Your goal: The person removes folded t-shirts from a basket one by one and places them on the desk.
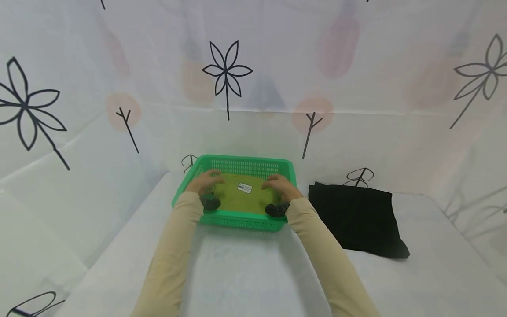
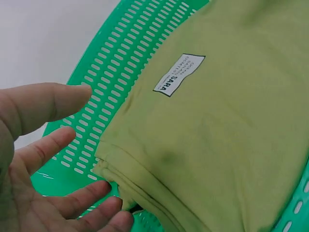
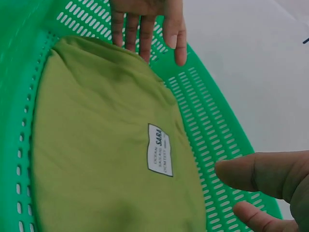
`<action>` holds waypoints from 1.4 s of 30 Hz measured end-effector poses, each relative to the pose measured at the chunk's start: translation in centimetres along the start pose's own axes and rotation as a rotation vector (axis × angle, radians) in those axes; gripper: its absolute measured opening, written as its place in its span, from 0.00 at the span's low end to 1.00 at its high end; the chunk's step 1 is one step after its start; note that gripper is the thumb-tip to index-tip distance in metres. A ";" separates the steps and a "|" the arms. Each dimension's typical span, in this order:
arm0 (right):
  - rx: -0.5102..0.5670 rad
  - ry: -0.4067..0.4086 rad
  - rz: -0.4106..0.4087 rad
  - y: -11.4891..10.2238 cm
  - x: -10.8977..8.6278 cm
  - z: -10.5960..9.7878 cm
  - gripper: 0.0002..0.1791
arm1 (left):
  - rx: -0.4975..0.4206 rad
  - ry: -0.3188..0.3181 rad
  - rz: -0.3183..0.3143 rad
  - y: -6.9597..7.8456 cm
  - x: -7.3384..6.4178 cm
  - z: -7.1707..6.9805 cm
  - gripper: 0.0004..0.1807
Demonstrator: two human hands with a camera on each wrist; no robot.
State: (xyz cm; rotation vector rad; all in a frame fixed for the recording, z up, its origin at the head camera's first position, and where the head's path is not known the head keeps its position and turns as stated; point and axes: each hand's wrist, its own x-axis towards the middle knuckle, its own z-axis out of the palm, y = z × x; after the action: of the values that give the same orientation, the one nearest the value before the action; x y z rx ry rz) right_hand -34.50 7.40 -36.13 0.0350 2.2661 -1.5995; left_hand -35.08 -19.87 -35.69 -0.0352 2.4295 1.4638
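A folded olive-green garment (image 1: 233, 199) with a white printed patch (image 1: 244, 188) lies flat inside a green plastic basket (image 1: 247, 158). My left hand (image 1: 204, 182) hovers at the garment's left end; in the left wrist view its fingers (image 2: 89, 198) are spread beside the stacked fold edges, and I cannot tell whether they touch the cloth. Over the right end is my right hand (image 1: 282, 186), its thumb and a finger extended near the basket wall in the right wrist view. Neither hand grips anything.
A black folded cloth (image 1: 352, 215) lies on the white-covered table (image 1: 245, 264) to the right of the basket. Behind the basket rises a white backdrop (image 1: 261, 88) with flower drawings. Slotted basket walls surround the garment.
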 end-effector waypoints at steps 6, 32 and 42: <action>-0.029 0.007 0.022 0.3 0.7 0.3 0.37 | 0.017 -0.011 -0.028 -0.3 0.1 0.0 0.36; 0.002 -0.153 0.055 0.5 1.5 0.1 0.43 | 0.028 -0.078 -0.070 -1.2 0.5 0.3 0.41; -0.086 -0.153 -0.001 0.4 1.1 0.1 0.40 | 0.045 -0.130 -0.066 -1.6 0.9 0.2 0.42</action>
State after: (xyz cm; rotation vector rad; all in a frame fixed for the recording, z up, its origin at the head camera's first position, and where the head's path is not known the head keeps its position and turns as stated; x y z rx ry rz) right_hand -35.42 7.30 -36.88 -0.1067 2.2141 -1.4509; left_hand -35.62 -20.37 -37.39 -0.0104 2.3338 1.3395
